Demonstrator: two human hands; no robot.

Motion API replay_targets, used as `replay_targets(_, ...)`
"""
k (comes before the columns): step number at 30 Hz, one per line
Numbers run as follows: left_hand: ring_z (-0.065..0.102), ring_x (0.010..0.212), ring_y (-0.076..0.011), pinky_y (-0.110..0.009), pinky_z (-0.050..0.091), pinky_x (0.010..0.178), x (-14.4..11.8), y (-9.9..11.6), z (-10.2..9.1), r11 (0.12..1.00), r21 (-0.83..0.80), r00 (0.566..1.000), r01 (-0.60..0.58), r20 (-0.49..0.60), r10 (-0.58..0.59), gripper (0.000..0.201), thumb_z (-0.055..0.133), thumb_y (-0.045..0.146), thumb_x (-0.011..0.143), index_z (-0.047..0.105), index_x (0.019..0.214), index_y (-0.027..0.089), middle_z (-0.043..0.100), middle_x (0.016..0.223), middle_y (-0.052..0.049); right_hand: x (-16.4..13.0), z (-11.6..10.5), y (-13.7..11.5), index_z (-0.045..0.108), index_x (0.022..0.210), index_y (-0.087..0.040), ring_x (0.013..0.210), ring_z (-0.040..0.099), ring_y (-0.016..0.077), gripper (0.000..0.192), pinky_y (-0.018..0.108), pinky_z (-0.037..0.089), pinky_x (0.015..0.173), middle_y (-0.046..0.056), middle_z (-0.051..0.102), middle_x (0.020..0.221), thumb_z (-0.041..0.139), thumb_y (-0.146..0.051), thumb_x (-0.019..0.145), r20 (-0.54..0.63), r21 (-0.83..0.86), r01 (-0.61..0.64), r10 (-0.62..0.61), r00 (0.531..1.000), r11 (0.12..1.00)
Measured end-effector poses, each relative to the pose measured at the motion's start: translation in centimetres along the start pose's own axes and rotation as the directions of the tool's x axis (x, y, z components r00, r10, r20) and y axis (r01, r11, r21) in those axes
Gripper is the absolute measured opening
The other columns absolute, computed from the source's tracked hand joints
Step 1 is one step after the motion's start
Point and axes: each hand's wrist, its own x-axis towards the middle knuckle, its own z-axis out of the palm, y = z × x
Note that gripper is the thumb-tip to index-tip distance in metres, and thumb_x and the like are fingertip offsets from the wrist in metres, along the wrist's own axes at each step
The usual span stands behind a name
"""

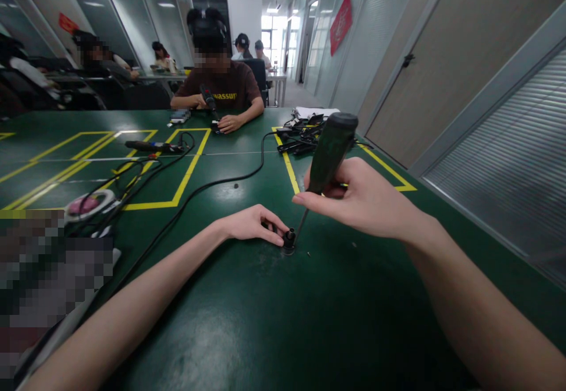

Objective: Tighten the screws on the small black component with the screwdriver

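R hand (354,199) gripped a screwdriver (331,150) by its handle, slanted down beside a small blk part (289,239) on the green table (283,320); tip contact unclear. L hand (254,224) pinched the part. Step prob. needed firm pinning, steady angle, light pressure.

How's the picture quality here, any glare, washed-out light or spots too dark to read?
Head view: pale glare lies on the near part of the green table; head view: the far windows look washed out; head view: the screwdriver in the right hand has a dark handle showing little detail; head view: blocky pixels mask an area at lower left.
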Motion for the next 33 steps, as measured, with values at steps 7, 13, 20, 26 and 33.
replay_targets(7, 0.066, 0.074, -0.0127, -0.023, 0.051, 0.075, 0.05, -0.13, -0.03, 0.998, -0.052, 1.0, 0.021, 0.0, -0.021, 0.039, 0.092, 0.044, 0.07, 0.086, 0.1, 0.019, 0.081, 0.088, -0.005, 0.03, -0.02, -0.09, 0.064, 0.075, -0.017, 0.054, 0.039, 0.0097, 0.033, 0.027, 0.026, 0.048, -0.002, 0.052, 0.065, 0.069, -0.047, 0.088, -0.008, 0.002, 0.004, -0.003, 1.0, 1.0)
replay_targets(13, 0.069, 0.075, -0.0135, -0.023, 0.053, 0.076, 0.02, 0.01, -0.06, 0.998, -0.062, 1.0, 0.016, 0.006, -0.015, 0.041, 0.092, 0.047, 0.07, 0.086, 0.098, 0.018, 0.082, 0.089, -0.005, -0.05, -0.28, -0.22, 0.067, 0.075, -0.016, 0.054, 0.036, 0.0089, 0.031, 0.025, 0.026, 0.048, -0.002, 0.05, 0.064, 0.07, -0.044, 0.087, -0.003, 0.028, 0.012, -0.011, 1.0, 1.0)
replay_targets(20, 0.074, 0.085, -0.0164, -0.027, 0.056, 0.09, 0.04, -0.16, -0.22, 0.998, -0.058, 0.999, -0.01, 0.035, 0.012, 0.037, 0.088, 0.045, 0.077, 0.085, 0.103, 0.018, 0.083, 0.097, -0.005, -0.17, -0.33, -0.54, 0.074, 0.082, -0.016, 0.054, 0.038, 0.0093, 0.022, 0.024, 0.028, 0.047, -0.002, 0.053, 0.064, 0.07, -0.037, 0.088, 0.008, 0.11, 0.027, -0.028, 1.0, 0.994)
replay_targets(26, 0.074, 0.092, -0.0165, -0.027, 0.055, 0.096, -0.03, 0.07, -0.38, 0.999, -0.015, 0.997, -0.051, 0.05, 0.051, 0.031, 0.085, 0.039, 0.083, 0.085, 0.106, 0.019, 0.083, 0.102, -0.005, -0.18, -0.2, -0.71, 0.071, 0.09, -0.016, 0.057, 0.047, 0.0107, 0.016, 0.024, 0.037, 0.05, 0.0, 0.06, 0.073, 0.073, -0.031, 0.084, -0.03, 0.187, 0.014, -0.008, 1.0, 0.982)
replay_targets(33, 0.071, 0.085, -0.0139, -0.023, 0.054, 0.085, -0.08, 0.21, -0.49, 0.998, 0.006, 0.996, -0.066, 0.056, 0.066, 0.031, 0.083, 0.037, 0.084, 0.084, 0.109, 0.02, 0.082, 0.098, -0.005, -0.04, -0.35, -0.9, 0.064, 0.087, -0.018, 0.059, 0.046, 0.0097, 0.014, 0.022, 0.036, 0.048, -0.002, 0.058, 0.074, 0.074, -0.026, 0.081, -0.05, 0.238, 0.04, -0.029, 0.998, 0.97)
